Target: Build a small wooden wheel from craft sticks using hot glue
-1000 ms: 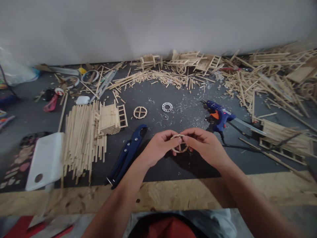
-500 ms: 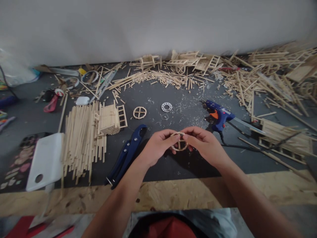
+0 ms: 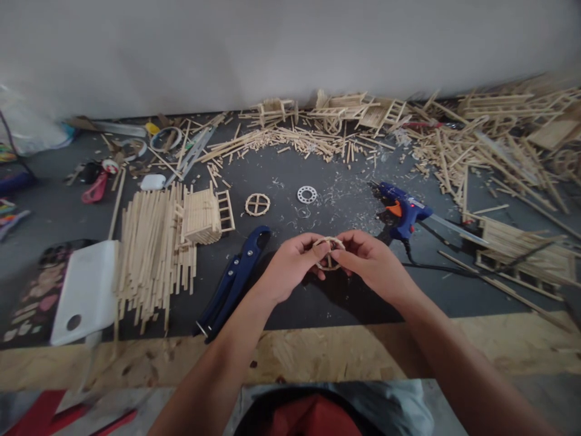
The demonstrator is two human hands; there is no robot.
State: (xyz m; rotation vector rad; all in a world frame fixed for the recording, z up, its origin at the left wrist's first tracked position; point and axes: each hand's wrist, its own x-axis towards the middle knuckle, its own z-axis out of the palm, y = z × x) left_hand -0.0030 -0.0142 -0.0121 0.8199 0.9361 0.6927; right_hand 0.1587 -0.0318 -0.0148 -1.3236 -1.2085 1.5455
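Observation:
A small wooden wheel [image 3: 330,264] made of thin sticks is held between both hands above the near part of the dark table. My left hand [image 3: 295,263] pinches its left side, thumb over the spokes. On the right side, my right hand [image 3: 370,260] grips the rim with its thumb near the hub. The fingers hide part of the wheel. Beyond the hands lie a second spoked wheel [image 3: 257,205] and a white ring with holes [image 3: 307,194]. A blue glue gun [image 3: 403,209] rests to the right, and a blue pipe cutter [image 3: 233,278] to the left.
A pile of wooden sticks [image 3: 149,248] lies at left with a small stick-built cart [image 3: 202,216] on it. A white power bank [image 3: 86,293] is beside it. Loose sticks [image 3: 281,142] and stick models [image 3: 345,109] line the back. The glue gun's black cable [image 3: 454,270] runs rightward.
Both thumbs have shifted over the wheel, the right one moving slightly inward and down toward the hub. The wheel is tilted a little differently; both hands still hold it.

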